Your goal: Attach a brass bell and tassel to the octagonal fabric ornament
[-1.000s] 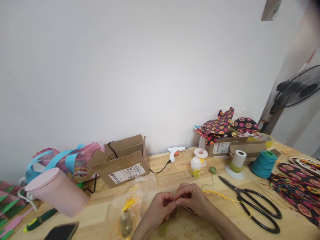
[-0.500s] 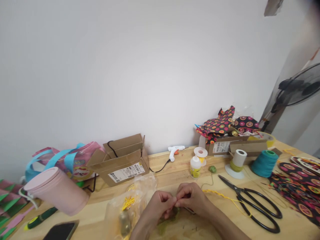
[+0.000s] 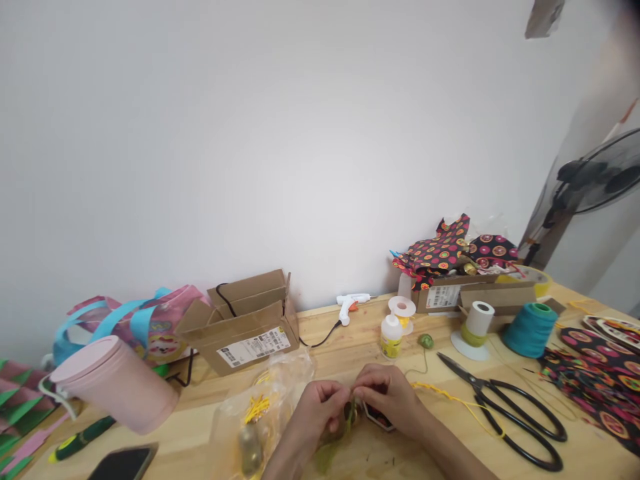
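My left hand [image 3: 324,405] and my right hand [image 3: 389,395] meet low in the middle of the head view, fingertips pinched close together. Green thread [image 3: 327,459] hangs from between them, its lower end spread near the table. A small dark, shiny round piece [image 3: 351,411] shows just beneath the fingertips, partly hidden. Against the underside of my right hand is a dark patterned piece with a pale edge [image 3: 378,418]; whether the fingers grip it is hidden. Yellow twisted cord [image 3: 440,391] runs out from behind my right hand to the scissors [image 3: 483,385].
Beside my left arm lies a clear plastic bag [image 3: 227,417] with yellow cords. Behind stand a cardboard box [image 3: 245,333], a glue gun [image 3: 347,307] and a small bottle [image 3: 391,337]. To the right are a teal thread cone [image 3: 530,331] and patterned fabric [image 3: 600,373]. A pink canister [image 3: 115,383] leans left.
My fingertips have shifted slightly, and both hands have turned a little. The dark round piece and the pale-edged patterned piece show more than before.
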Demonstrator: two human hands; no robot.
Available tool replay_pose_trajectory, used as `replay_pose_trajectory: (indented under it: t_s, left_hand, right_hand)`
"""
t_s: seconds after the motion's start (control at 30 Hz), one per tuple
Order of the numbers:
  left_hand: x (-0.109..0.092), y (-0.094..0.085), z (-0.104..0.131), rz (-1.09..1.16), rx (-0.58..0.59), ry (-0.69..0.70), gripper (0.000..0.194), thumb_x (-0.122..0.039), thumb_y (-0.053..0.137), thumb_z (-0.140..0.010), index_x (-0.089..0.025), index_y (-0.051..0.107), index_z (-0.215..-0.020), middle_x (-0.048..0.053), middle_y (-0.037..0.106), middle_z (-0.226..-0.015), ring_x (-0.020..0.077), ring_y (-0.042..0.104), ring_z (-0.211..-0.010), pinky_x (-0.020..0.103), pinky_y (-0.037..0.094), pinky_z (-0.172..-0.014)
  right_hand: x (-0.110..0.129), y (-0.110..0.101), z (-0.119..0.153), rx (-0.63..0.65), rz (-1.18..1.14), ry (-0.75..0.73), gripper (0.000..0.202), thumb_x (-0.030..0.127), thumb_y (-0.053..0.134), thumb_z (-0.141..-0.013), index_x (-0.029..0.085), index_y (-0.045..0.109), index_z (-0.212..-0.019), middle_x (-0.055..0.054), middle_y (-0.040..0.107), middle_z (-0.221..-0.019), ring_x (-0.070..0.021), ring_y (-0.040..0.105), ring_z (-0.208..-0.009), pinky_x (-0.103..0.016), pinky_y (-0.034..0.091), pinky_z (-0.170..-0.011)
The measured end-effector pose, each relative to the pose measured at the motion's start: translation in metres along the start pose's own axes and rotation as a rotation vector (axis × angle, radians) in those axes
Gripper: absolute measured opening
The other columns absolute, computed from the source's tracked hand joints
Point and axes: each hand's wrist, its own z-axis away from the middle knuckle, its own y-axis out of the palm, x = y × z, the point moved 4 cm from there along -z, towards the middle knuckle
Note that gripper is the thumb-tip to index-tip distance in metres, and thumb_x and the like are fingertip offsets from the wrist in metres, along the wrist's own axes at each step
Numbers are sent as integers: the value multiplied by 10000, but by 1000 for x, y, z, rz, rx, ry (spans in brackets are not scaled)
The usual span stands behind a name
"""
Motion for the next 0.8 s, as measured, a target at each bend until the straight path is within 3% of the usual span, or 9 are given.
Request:
replay_pose_trajectory:
  t_s: [0.3,0.43,0.63,0.8]
  left_hand:
    - [-4,1,1,21,-21,16,386,-453,648,-577,-147,459,-436,-87,325,-366,31,253,-318,205,124,-347]
    - [0,-1,-1,29,-17,-2,378,-444,653,-572,-149,459,-435,-86,336,-360,33,264,-308,205,125,-345]
    - [-2,0,3,62,-1,-14,359,-417,655,-579,-141,473,-439,-82,345,-367,32,264,-318,208,112,-360]
    - [-4,1,5,93,1,-12,343,-389,658,-587,-142,468,-444,-79,349,-381,33,267,-332,209,113,-366]
  right_hand:
    - [2,3,1,-26,102,31,85,158,581,-677,167,665,-674,-7,574,-608,-103,470,-527,-202,351,-482]
    - [1,5,2,-58,203,-63,100,106,563,-664,169,638,-642,2,559,-592,-92,443,-503,-197,335,-467]
    - [4,5,5,-74,301,-284,123,130,534,-716,176,647,-700,-34,581,-658,-118,526,-611,-209,393,-545]
    - [2,5,4,-79,307,-245,115,147,554,-719,199,656,-727,-24,594,-670,-115,532,-615,-207,396,-550]
